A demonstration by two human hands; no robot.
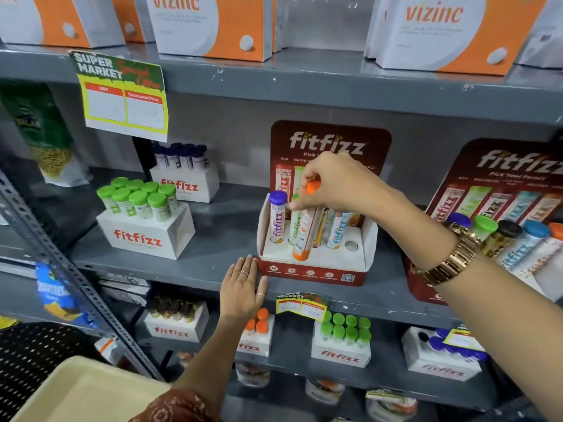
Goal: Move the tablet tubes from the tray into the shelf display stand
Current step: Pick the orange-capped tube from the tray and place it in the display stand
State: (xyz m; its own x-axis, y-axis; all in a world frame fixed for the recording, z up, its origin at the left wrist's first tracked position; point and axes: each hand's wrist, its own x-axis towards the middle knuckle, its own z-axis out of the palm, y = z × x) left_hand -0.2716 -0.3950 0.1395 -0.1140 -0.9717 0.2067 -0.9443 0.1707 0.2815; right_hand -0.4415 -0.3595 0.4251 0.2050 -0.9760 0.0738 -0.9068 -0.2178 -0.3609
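The right hand (335, 184) gripped the orange-capped white-and-orange tablet tube (304, 229) by its top, tilted, its base at the white insert of the red cardboard display stand (313, 274) on the grey metal shelf (182, 269). Purple-, green- and blue-labelled tubes stood beside it. The left hand (242, 287) lay flat, fingers spread, holding nothing, on the shelf edge beside the stand; the cream plastic tray (88, 391) sat low at left.

My right hand (332, 184) is raised with the arm reaching in from the right, fingers pinched closed, a gold watch on the wrist, while my left hand (242, 287) lies flat, palm down, fingers extended.
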